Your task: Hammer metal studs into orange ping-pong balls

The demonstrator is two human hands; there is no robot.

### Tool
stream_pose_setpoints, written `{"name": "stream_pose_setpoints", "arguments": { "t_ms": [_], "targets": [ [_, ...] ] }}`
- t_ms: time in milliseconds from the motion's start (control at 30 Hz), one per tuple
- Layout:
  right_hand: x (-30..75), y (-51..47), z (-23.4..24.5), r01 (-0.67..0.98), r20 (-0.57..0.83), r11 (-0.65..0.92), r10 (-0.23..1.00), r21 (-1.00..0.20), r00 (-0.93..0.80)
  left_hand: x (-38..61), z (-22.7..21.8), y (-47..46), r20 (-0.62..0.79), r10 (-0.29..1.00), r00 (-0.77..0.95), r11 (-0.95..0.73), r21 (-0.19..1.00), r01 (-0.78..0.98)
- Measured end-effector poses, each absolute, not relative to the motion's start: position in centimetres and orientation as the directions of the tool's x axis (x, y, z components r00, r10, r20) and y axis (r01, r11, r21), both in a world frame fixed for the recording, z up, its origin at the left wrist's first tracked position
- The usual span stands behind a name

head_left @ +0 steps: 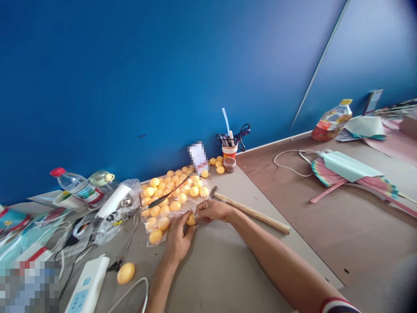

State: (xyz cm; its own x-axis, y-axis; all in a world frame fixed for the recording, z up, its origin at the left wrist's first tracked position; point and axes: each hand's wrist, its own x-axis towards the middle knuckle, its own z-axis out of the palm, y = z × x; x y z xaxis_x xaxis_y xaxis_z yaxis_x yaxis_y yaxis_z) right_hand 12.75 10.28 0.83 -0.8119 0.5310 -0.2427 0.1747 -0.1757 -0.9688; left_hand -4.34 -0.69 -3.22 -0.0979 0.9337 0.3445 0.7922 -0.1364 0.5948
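Observation:
Over the tabletop, my left hand point(178, 237) is closed around an orange ball point(191, 219) that looks like a ping-pong ball. My right hand point(213, 211) pinches against the ball's right side, with a small shiny bit at its fingertips that is too small to name. Just beyond both hands lies a clear plastic bag full of orange balls point(175, 205), with a thin dark cord-like strip point(163, 199) across it. A hammer with a wooden handle point(257, 214) rests past my right hand, its head partly behind the hand.
One loose ball point(126, 273) and a white power strip point(87, 284) lie at the near left. Bottles point(78, 188), cables and plastic wrapping crowd the left side. A cup of tools point(230, 151) stands by the blue wall. Folded paper point(352, 167) and a juice bottle point(332, 121) are at right.

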Motion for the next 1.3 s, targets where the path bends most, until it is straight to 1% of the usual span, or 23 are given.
{"name": "stream_pose_setpoints", "arguments": {
  "t_ms": [167, 367, 500, 767, 967, 1300],
  "targets": [
    [12.6, 10.3, 0.5, 0.198, -0.241, -0.138, 0.512, -0.97, -0.825, -4.2, -2.6, -0.7, 0.398, 0.915, -0.068, -0.213, 0.619, 0.756],
    [12.2, 9.6, 1.2, 0.2, -0.239, -0.13, 0.513, -0.971, -0.825, -3.9, -2.4, -0.7, 0.455, 0.885, -0.099, -0.245, 0.635, 0.733],
    [12.2, 9.5, 1.4, 0.199, -0.251, -0.156, 0.51, -0.968, -0.822, -3.7, -2.4, -0.8, 0.444, 0.888, -0.118, -0.218, 0.634, 0.742],
    [12.3, 9.4, 0.8, 0.172, -0.207, -0.115, 0.511, -0.978, -0.835, -3.8, -1.9, -1.0, 0.401, 0.906, -0.133, -0.176, 0.644, 0.744],
    [12.3, 9.4, 0.4, 0.125, -0.178, -0.137, 0.5, -0.983, -0.848, -3.7, -1.6, -1.0, 0.395, 0.906, -0.15, -0.171, 0.668, 0.724],
    [12.0, 9.0, 0.7, 0.183, -0.207, -0.098, 0.536, -0.978, -0.819, -3.9, -2.0, -1.0, 0.365, 0.917, -0.161, -0.135, 0.665, 0.735]
  ]
}}
